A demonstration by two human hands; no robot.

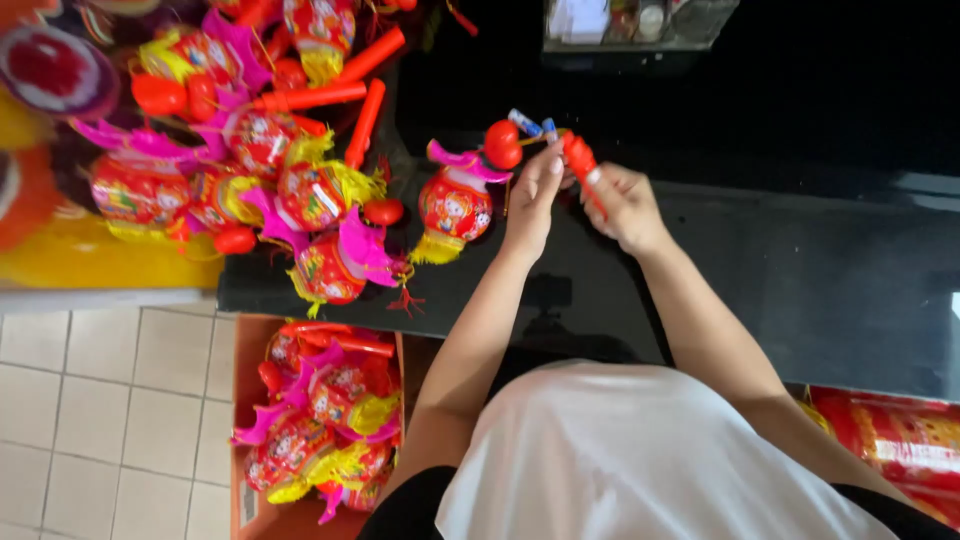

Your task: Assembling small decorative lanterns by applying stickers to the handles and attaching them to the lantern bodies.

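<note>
Showing work on a toy lantern at a black counter (800, 280), seen from above. The right hand (625, 208) is curling its fingers closed around a red handle stick (580, 160), which is lying just above the knuckles. The left hand (532, 195) is reaching with fingers extended, their tips touching the stick's upper end, close to a red ball (502, 144) and some small blue-and-white cylinders (530, 124); whether these fingers are pinching anything cannot be told. A red lantern with pink wings and a yellow tassel (455, 205) is resting on the counter just beside the left hand.

Judging from the layout, the work seems well advanced: a large heap of similar lanterns (260, 150) is sitting at the counter's left end, and more are filling an orange box (320, 430) on the tiled floor (110, 400). How many remain is not visible.

The stick's lower part is lying hidden behind the right hand, the heap is being cut off by the frame edge, and the shelf items (630, 20) at the top are too blurred to identify.
</note>
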